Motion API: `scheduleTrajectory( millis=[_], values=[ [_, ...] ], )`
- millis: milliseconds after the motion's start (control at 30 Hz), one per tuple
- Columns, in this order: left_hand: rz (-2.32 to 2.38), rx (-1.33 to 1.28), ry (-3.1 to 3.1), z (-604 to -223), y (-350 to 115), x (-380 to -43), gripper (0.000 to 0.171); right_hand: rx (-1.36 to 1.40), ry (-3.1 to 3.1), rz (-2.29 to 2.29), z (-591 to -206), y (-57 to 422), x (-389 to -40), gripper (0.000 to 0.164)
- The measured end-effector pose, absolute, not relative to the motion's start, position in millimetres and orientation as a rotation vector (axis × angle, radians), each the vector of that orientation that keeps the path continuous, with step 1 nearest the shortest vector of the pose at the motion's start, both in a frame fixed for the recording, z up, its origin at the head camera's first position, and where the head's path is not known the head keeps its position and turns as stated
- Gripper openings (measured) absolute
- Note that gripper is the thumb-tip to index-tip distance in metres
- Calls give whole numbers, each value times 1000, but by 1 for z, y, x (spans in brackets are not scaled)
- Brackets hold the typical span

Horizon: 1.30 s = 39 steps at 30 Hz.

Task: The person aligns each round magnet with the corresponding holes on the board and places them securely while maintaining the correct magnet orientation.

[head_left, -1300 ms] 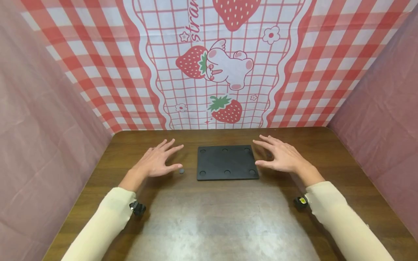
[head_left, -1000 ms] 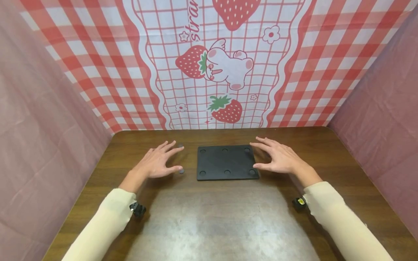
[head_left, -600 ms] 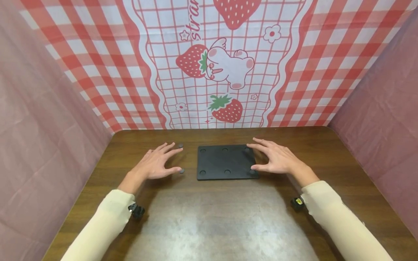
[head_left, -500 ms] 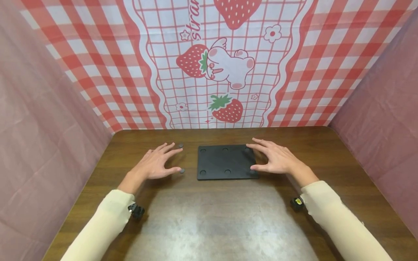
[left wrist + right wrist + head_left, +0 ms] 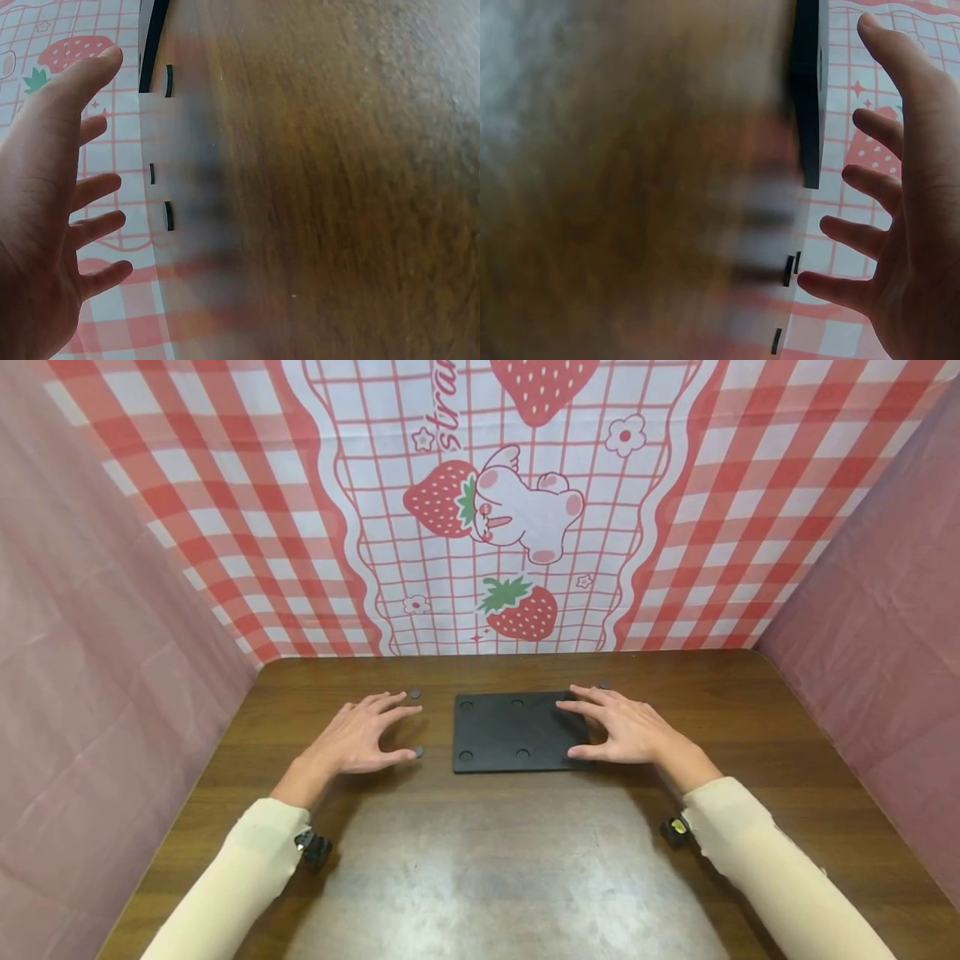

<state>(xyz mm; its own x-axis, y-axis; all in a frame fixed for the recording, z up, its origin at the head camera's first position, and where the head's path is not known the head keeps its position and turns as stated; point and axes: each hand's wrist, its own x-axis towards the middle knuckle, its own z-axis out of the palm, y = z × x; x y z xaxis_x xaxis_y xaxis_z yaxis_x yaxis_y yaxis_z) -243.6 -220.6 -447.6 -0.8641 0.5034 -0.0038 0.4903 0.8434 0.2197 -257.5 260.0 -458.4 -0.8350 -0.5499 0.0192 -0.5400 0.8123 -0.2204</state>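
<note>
My left hand point(image 5: 360, 739) hovers with spread fingers above the table, left of a flat black board point(image 5: 491, 735) with round recesses. One small dark disc point(image 5: 415, 693) lies just beyond its fingertips, another disc point(image 5: 419, 752) by the thumb tip. In the left wrist view several discs point(image 5: 169, 216) lie flat on the table below that hand, which holds nothing. Fingers spread and holding nothing, my right hand point(image 5: 626, 731) reaches over the board's right end and hides the recesses there. A disc point(image 5: 604, 684) shows behind its fingers, and more discs point(image 5: 788, 271) appear in the right wrist view.
The brown wooden table point(image 5: 480, 860) carries the board near its far edge. Behind it hangs a red and white checked cloth point(image 5: 517, 510) with strawberries. Pink curtains point(image 5: 877, 585) close off both sides. A small black camera point(image 5: 313, 847) sits at each wrist.
My right hand has moved left and slightly nearer, from beside the board to over its right end, uncovering a disc behind it. The left hand has shifted slightly, revealing the far left disc.
</note>
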Motion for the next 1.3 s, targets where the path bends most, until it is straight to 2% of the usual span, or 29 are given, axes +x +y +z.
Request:
scheduleTrajectory(
  millis=[1300],
  values=[
    [341,789,2953,-451,-222,-239,78,-867,2906,-253,-456,253,-255,83]
  ],
)
